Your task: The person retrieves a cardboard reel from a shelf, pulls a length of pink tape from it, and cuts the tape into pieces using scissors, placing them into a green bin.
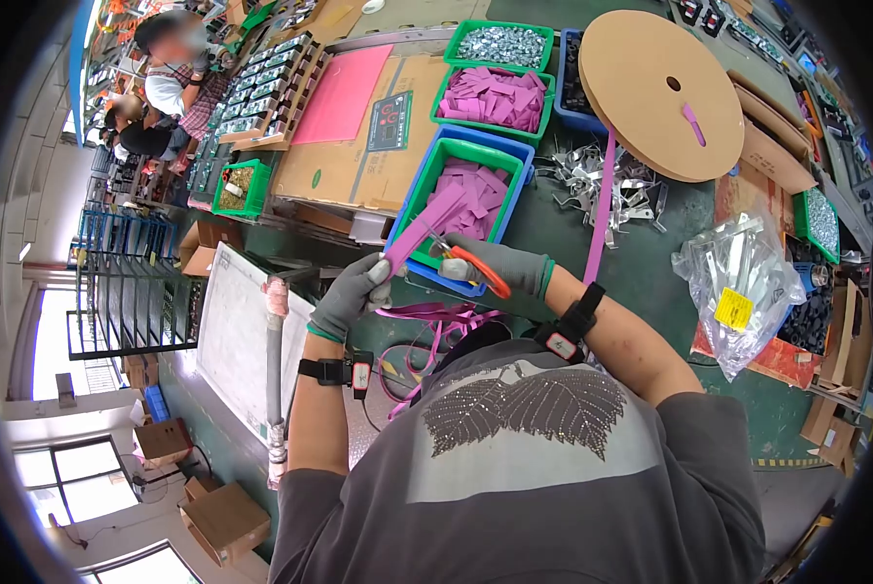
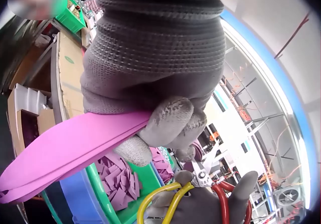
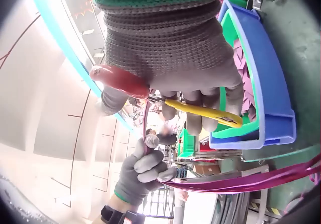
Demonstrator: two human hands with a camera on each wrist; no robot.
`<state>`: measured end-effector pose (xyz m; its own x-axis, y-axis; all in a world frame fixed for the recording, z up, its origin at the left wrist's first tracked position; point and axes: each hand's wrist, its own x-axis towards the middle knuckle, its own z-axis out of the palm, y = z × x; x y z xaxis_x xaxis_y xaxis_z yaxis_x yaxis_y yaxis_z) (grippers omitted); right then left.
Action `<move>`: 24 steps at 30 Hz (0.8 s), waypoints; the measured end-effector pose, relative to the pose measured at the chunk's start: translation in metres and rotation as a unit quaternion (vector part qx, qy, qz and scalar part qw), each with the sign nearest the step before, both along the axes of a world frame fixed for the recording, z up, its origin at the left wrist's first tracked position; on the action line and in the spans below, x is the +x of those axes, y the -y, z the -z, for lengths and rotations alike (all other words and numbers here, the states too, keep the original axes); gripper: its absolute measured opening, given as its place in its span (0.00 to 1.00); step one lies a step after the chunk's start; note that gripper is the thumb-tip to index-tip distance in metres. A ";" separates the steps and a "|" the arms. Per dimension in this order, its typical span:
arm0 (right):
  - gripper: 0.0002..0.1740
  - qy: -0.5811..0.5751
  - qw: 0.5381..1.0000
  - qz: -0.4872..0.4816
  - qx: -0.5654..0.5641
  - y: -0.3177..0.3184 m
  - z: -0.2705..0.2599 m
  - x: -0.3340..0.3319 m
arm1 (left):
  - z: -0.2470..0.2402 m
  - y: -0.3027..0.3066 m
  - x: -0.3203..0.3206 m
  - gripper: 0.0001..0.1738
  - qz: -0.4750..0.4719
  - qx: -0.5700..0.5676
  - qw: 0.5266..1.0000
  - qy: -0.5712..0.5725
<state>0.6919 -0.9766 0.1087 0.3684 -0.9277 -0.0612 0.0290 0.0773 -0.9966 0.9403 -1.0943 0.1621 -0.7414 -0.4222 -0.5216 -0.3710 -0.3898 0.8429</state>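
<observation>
In a grey glove, the left hand [image 1: 351,295] pinches a layered pink strip [image 2: 75,146] between thumb and fingers. The gloved right hand [image 1: 504,268] grips scissors with red and yellow handles [image 3: 203,112], fingers curled round them. In the head view the blades [image 1: 432,234] lie at the strip [image 1: 422,232], over a green bin [image 1: 506,220] set in a blue crate; the bin holds cut pink pieces [image 1: 477,185]. The right wrist view has the strip running from the left hand [image 3: 142,171] up to the scissors.
A cardboard reel [image 1: 650,92] stands at the back right, a pink band [image 1: 602,209] hanging from it. Metal brackets [image 1: 607,180] lie beside the crate. Right of them is a plastic bag of parts [image 1: 738,277]. Two green bins stand behind; people work at the far left.
</observation>
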 end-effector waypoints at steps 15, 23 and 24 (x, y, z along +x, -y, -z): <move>0.23 -0.025 0.993 0.039 -0.108 0.007 0.019 -0.002 | 0.002 0.001 -0.002 0.20 -0.008 -0.006 1.000 0.007; 0.27 -0.031 0.996 0.048 -0.071 0.005 0.012 -0.004 | -0.002 0.000 -0.007 0.19 -0.011 -0.015 1.000 0.014; 0.27 -0.034 0.996 0.047 -0.064 0.005 0.010 -0.004 | -0.002 0.000 -0.007 0.19 -0.011 -0.016 1.000 0.014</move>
